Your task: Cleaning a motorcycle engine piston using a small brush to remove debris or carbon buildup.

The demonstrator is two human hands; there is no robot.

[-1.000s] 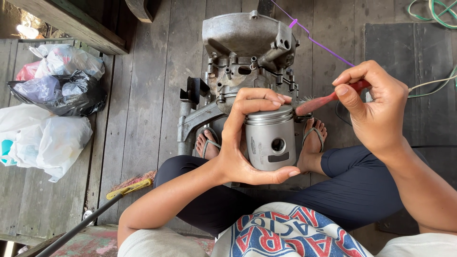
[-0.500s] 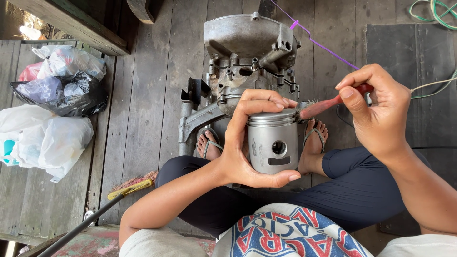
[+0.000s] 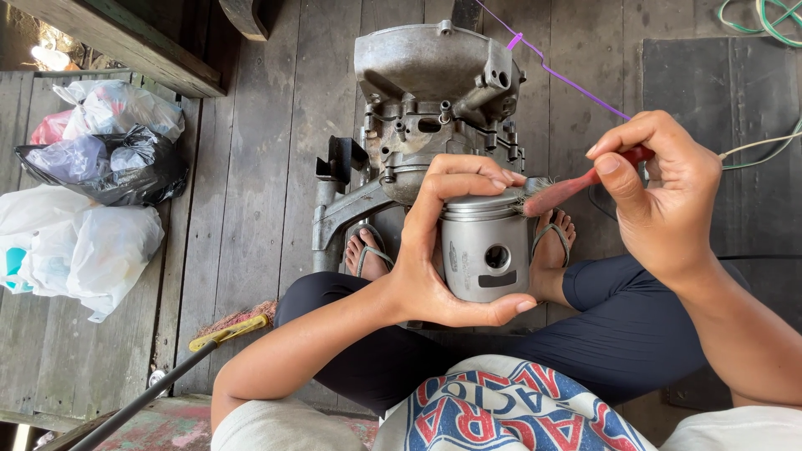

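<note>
A shiny metal piston [image 3: 487,248], round like a cup with a hole in its side, sits in the left hand [image 3: 434,250], held up over the person's lap. The fingers curl over its grooved top and the thumb props it from below. The right hand [image 3: 660,196] pinches a small brush with a red handle [image 3: 576,187], and its dark bristles touch the piston's top rim. Just behind stands a lumpy grey metal engine case [image 3: 426,92] on a floor of worn grey wooden planks [image 3: 242,209]. To the left lie crinkly plastic bags [image 3: 92,200], white and black. A broom with a yellow end [image 3: 221,332] lies near the person's knee.
</note>
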